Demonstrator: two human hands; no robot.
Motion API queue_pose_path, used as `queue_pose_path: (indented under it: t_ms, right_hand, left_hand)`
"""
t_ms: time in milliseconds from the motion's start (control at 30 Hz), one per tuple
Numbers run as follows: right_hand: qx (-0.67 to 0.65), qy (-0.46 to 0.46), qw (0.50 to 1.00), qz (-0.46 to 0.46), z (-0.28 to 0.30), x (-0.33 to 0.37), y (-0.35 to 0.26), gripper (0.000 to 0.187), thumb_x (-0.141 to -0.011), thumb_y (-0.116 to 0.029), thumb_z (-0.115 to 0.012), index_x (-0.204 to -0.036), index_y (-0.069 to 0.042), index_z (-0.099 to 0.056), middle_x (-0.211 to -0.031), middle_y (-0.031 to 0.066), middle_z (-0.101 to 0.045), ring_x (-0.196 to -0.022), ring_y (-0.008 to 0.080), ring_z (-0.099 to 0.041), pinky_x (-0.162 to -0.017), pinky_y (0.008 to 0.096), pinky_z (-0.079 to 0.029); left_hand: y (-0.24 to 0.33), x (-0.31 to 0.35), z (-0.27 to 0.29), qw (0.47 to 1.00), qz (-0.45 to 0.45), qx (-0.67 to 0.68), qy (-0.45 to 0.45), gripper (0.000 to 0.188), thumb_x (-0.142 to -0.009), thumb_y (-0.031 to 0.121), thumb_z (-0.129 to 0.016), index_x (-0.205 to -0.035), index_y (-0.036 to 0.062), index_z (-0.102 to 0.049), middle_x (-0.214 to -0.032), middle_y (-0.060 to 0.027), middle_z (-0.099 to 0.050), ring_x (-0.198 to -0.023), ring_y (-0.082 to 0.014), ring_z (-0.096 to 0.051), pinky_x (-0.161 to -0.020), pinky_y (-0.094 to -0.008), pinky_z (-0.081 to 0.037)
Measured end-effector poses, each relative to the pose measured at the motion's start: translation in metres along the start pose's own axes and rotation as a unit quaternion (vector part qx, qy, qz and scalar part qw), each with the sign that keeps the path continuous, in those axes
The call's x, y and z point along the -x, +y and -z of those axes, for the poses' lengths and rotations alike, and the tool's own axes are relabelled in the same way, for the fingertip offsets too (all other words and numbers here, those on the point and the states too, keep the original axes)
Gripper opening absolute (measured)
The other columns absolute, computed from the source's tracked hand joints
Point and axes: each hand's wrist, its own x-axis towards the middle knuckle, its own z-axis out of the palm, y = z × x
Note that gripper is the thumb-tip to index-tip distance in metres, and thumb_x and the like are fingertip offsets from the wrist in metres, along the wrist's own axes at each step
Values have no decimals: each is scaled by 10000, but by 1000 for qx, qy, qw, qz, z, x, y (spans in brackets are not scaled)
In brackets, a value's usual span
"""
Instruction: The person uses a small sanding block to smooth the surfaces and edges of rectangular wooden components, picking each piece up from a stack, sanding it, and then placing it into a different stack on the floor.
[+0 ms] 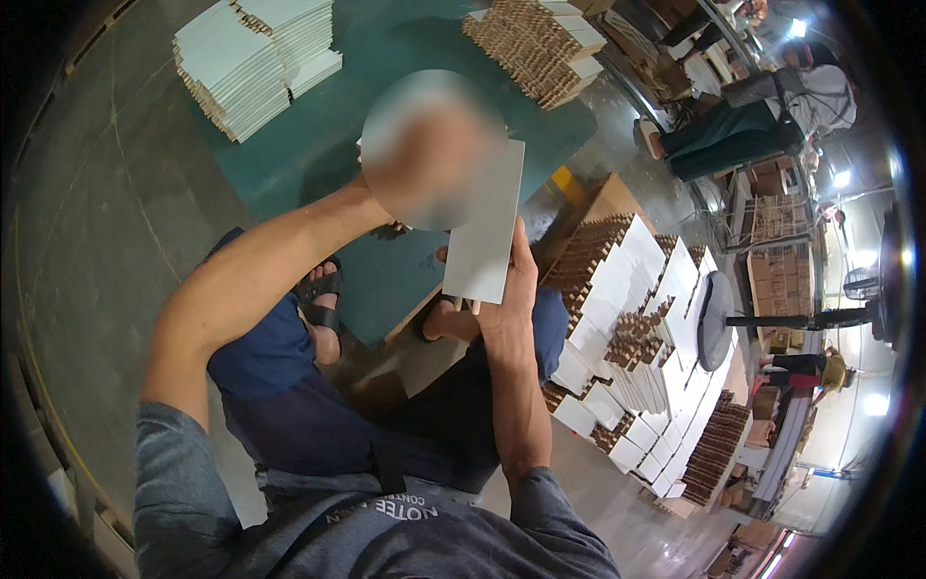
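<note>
In front of me a flat, pale grey rectangular panel (487, 222) is held upright and slightly tilted. My right hand (519, 275) grips its lower right edge, with fingertips showing at the left edge. My left hand (429, 154) is beside the panel's upper left part, under a round blur that hides its fingers and anything in them. Beneath both hands lies a dark green board (376, 280). At its far left stands a stack of white panels (246, 63), and at its far right another stack (535, 43) with brown notched edges.
To my right, many white panels (617, 280) are piled on a pallet, with a black fan (714, 318) beside them. A person (772, 116) is at the far right near shelving, and another person (820, 372) is farther back. My sandalled feet flank the board's near edge.
</note>
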Motion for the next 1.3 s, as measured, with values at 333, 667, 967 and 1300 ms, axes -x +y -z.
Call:
queue_pose_path:
  t_ms: [333, 667, 967, 1300]
  right_hand:
    - [-118, -119, 985, 32, 21, -15, -9, 564, -1105, -419, -300, -1500, -34, -415, -1454, 219, -516, -1126, 350, -627, -906, 451, -582]
    - [-29, -32, 999, 1, 5, 1, 1, 466, -1094, -396, -369, -1315, -23, -540, -1180, 177, -661, -953, 301, -694, -783, 431, -619]
    - [-84, -60, 995, 3, 35, -13, 3, 492, -1087, -356, -364, -1402, 0, -491, -1293, 228, -603, -1061, 311, -646, -815, 445, -594]
    - [-48, -4, 994, 102, 26, -13, -2, 580, -1016, -469, -571, -1388, -25, -528, -1022, 82, -608, -924, 163, -599, -765, 281, -530]
  left_hand:
    - [105, 45, 6, 977, -40, 123, -167, 88, -734, 39, -694, -813, 53, -659, -823, -75, -612, -792, -279, -638, -672, -403, -540]
    - [27, -8, 17, 998, 68, 10, -14, 65, -825, 36, -735, -886, 28, -716, -840, -117, -668, -765, -305, -664, -684, -384, -525]
    - [59, 24, 1, 993, -67, 59, -75, 158, -726, 43, -671, -882, 57, -677, -856, -112, -622, -799, -308, -649, -679, -403, -551]
    - [104, 18, 46, 988, -44, 141, -35, 106, -838, -7, -700, -944, 1, -701, -787, -80, -621, -710, -218, -613, -612, -343, -511]
